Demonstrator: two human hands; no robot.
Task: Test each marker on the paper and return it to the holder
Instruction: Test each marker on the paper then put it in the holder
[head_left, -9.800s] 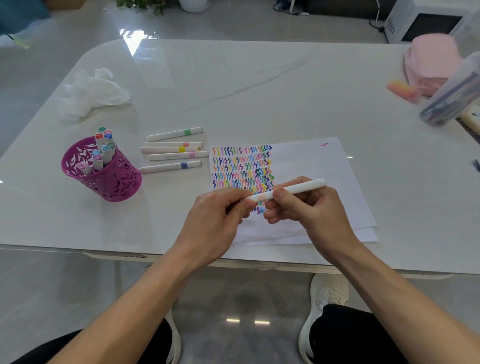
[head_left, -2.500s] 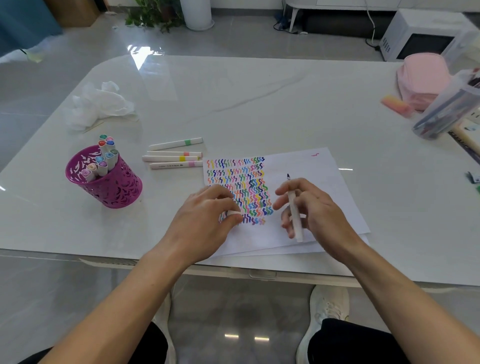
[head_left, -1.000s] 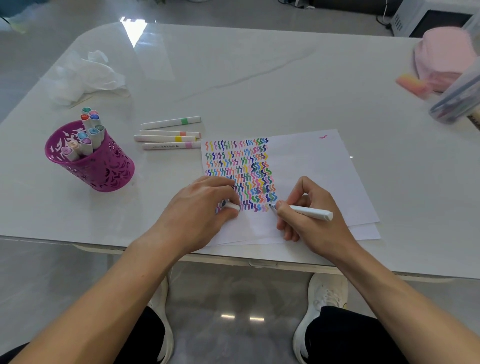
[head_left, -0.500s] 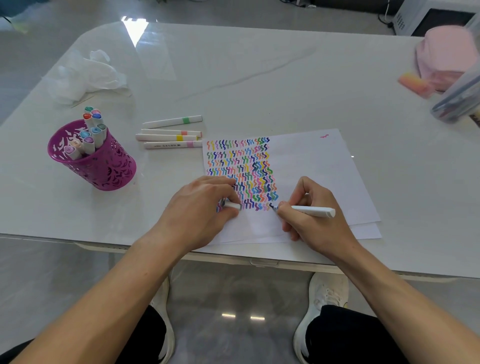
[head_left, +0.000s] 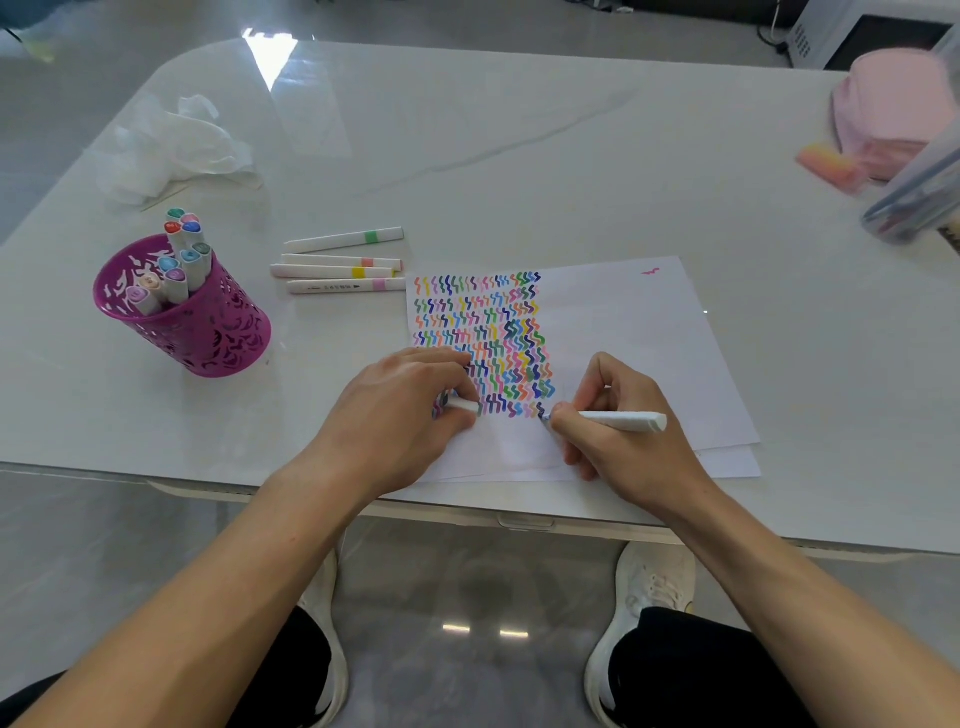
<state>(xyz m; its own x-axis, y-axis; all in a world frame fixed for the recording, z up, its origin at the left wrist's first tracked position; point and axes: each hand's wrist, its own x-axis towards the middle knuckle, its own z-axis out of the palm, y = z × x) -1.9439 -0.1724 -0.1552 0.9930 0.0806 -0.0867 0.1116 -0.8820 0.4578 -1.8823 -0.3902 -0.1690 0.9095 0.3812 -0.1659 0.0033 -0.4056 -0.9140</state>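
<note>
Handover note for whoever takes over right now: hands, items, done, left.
Left hand rests on the paper and pinches the cap.
Right hand holds the marker, with its tip on the bottom squiggle row.
The holder has several capped markers in it. Four loose markers lie on the table beside the paper.
Left to do: finish the stroke, recap the marker, return it to the holder, then probably test the loose four.

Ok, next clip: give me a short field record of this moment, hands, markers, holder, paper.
right hand: grips white marker, tip on the paper at the bottom squiggle row
left hand: pinches the cap, resting on the paper
holder: purple cutout cup left of the paper, several capped markers inside
loose markers: four, capped, lying between holder and paper
paper: squiggle rows fill its left part; right part nearly blank
</note>
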